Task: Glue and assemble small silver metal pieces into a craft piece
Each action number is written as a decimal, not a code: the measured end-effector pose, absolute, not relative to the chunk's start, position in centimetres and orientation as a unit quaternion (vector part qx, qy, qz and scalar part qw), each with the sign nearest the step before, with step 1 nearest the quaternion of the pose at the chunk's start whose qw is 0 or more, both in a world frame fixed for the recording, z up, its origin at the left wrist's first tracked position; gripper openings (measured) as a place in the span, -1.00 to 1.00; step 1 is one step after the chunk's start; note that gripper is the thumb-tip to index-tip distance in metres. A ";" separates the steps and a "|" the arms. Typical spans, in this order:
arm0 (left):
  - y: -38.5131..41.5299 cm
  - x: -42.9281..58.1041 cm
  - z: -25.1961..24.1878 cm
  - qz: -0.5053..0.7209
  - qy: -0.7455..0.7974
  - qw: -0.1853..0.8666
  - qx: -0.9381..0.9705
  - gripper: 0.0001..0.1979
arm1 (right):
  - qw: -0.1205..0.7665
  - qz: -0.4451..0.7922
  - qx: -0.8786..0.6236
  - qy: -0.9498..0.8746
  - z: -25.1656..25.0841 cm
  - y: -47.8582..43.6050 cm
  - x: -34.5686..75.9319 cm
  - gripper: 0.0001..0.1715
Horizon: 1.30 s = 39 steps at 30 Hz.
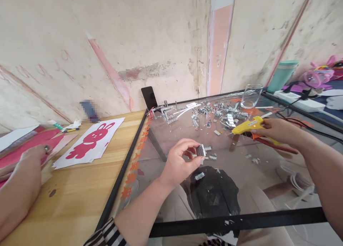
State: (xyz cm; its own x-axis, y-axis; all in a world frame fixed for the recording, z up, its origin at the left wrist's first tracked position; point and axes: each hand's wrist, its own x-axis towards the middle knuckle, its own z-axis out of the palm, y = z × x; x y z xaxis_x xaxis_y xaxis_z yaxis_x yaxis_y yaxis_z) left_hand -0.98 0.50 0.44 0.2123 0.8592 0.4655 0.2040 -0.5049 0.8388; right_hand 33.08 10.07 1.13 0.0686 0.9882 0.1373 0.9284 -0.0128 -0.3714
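Observation:
My left hand [182,160] pinches a small grey, metallic-looking block [200,151] between thumb and fingers, just above the glass tabletop. My right hand [273,129] grips a yellow hot glue gun [248,125], its nozzle pointing left towards the silvery pieces. Beneath the glue gun and right hand lies a pair of pliers [280,147] with red-orange handles. Several small silvery strips [199,176] are scattered on the glass below my left hand. Farther back lies a heap of silvery metal bits [230,119], beside a small assembled structure [169,116] of similar pieces.
A drinking glass [251,96], a teal tumbler [283,75] and a white power strip [301,101] stand back right, with black cables nearby. A phone [149,97] leans at the back. On the wooden table, another person's hand [33,155] rests on red paper near a rabbit picture [91,142].

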 end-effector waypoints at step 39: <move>-0.4 -1.1 0.5 0.168 0.394 0.309 0.849 -0.80 | 0.212 0.218 -0.445 -0.842 -1.9 -1.8 21.9 -0.69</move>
State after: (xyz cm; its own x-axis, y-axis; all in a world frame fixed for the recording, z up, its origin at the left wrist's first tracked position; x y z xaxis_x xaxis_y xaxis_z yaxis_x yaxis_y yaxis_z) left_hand -1.10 -0.42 0.51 0.6321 0.7737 0.0417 0.5654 -0.4974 0.6580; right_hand 21.88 -1.78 -1.91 -0.5139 0.8422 0.1634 0.6568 0.5088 -0.5566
